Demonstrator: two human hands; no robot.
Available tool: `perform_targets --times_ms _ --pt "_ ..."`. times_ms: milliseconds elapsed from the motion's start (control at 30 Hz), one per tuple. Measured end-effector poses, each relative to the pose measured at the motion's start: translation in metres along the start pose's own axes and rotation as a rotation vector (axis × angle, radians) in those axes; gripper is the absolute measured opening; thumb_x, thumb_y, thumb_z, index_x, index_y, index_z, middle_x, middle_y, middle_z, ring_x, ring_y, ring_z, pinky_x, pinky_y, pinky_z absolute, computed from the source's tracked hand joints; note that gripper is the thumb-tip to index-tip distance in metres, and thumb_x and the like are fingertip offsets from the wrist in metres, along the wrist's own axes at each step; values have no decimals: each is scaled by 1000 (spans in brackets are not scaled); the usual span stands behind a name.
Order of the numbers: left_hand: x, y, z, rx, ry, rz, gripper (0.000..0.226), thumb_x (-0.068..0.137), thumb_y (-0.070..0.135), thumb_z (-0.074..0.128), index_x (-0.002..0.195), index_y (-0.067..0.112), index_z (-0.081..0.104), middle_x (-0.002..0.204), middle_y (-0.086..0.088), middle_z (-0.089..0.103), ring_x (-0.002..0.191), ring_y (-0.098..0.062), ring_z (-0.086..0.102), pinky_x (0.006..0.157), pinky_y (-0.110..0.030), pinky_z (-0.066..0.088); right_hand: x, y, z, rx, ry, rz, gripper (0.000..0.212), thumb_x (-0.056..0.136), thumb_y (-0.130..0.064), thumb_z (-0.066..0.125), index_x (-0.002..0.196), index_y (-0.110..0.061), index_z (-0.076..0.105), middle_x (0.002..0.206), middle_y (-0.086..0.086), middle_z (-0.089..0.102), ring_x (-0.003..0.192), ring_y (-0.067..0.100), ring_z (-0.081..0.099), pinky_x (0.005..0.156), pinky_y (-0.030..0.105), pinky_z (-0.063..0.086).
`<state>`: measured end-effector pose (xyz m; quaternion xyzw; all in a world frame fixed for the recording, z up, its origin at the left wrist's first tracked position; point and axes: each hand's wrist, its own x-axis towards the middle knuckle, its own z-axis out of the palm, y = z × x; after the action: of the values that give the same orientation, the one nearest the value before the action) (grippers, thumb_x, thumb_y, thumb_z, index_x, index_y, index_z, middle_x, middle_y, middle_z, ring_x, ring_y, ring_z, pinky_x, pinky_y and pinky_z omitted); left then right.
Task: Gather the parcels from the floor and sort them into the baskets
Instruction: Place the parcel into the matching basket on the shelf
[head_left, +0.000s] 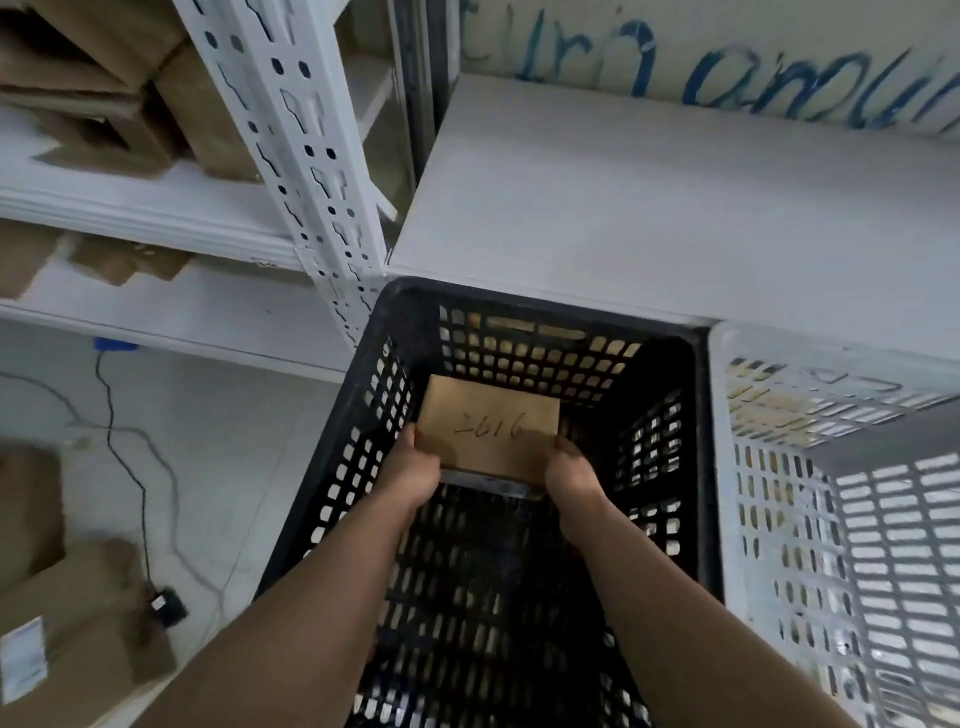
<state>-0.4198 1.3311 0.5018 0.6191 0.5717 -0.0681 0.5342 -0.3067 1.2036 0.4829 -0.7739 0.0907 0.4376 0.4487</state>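
Head view: brown floor boxes lie at your lower left, not yet gathered. Both your arms reach down into the black basket, with left hand and right hand each gripping a near corner of the cardboard parcel marked 2616; it's held flat, low inside, near the far wall, and I can't tell if it touches bottom. Placing step, I judge: next you need to set it down level, loosen both grips and lift clear of the rim, then go for the floor boxes; white basket sits just beside on your right, shelving beyond.
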Motion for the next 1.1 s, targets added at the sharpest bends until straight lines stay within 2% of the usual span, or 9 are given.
perform_targets --times_ms 133,300,433,500,633,767,900,1033,1100 --pt "15 -6 5 -34 -26 -34 62 90 7 42 148 25 32 130 -9 58 111 -30 59 90 -36 48 18 12 5 58 15 19 45 99 -30 36 143 -25 45 138 2 54 119 25 52 108 43 41" --pt "9 -4 7 -77 0 -39 69 93 10 47 154 25 17 148 -5 42 128 -27 48 107 -37 40 20 20 4 123 -52 -21 45 93 -27 40 136 -30 52 133 -1 60 115 22 59 107 41 43" --pt "-15 10 9 -119 97 -24 53 94 12 52 145 13 36 141 -11 49 120 -29 54 90 -33 46 -35 -3 -6 152 -93 -76 29 96 -16 45 120 -18 61 112 5 70 102 21 65 92 33 53" --pt "-35 22 8 -163 113 1 45 95 14 53 139 12 45 136 -10 54 118 -29 56 95 -34 46 -62 -15 -15 187 -83 -106 15 98 -19 49 111 -22 57 99 -3 69 91 11 64 82 25 52" --pt "-86 48 3 -213 125 82 50 97 19 54 145 17 41 144 -6 47 128 -26 48 105 -37 41 -120 -35 -35 237 -48 -224 24 100 -14 49 121 -27 52 93 -15 63 82 1 61 65 10 48" --pt "-146 73 4 -247 125 240 36 97 17 52 133 17 55 134 -2 55 111 -14 51 88 -24 38 -171 -44 -66 165 50 -367 44 101 -16 46 144 -16 46 139 -8 53 121 2 48 97 15 37" --pt "-205 94 23 -308 74 370 28 96 21 54 123 20 62 126 4 61 107 -9 54 85 -21 39 -217 -38 -116 249 144 -456 40 100 -13 46 140 -18 51 136 -7 56 126 7 51 108 25 39" --pt "-270 108 59 -309 12 479 23 96 17 55 117 17 63 115 4 65 99 -9 59 72 -12 42 -259 -12 -180 322 221 -477 39 101 -14 45 139 -22 52 135 -10 57 124 8 53 99 21 45" --pt "-300 111 86 -297 -43 532 25 96 15 53 119 17 62 112 1 66 94 -11 61 74 -17 47 -279 8 -216 346 273 -486 39 101 -14 47 139 -22 52 135 -10 57 123 9 54 105 29 44"
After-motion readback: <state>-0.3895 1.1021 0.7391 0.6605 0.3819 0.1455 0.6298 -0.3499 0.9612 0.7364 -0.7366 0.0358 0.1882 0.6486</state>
